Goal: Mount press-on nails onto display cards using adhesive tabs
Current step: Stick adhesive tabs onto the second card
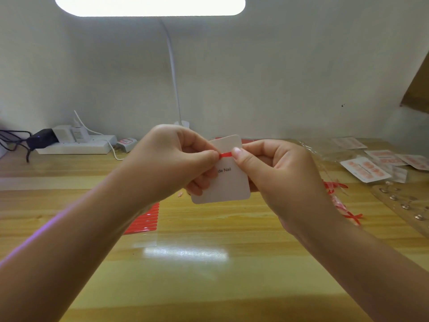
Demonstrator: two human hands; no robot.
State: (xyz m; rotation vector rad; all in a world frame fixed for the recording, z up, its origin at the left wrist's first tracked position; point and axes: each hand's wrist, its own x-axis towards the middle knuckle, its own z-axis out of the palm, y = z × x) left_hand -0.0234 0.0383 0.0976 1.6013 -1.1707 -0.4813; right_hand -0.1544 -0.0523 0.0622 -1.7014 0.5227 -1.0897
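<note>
Both hands hold a white display card [228,182] upright above the wooden desk; black print on it reads "Nail". A thin red adhesive strip [225,155] lies across the card's upper part. My left hand [171,161] grips the card's left edge, its thumb and fingertip pinching the strip's left end. My right hand [274,168] holds the card's right edge with its thumb tip pressing the strip's right end. A sheet of red adhesive strips [145,220] lies on the desk under my left forearm, partly hidden.
Finished cards with pink nails [365,169] lie in clear bags at the right. Peeled red backing scraps [341,201] and a clear strip of nails [405,205] sit nearby. A power strip with plugs [74,141] and a lamp base [182,123] stand at the back.
</note>
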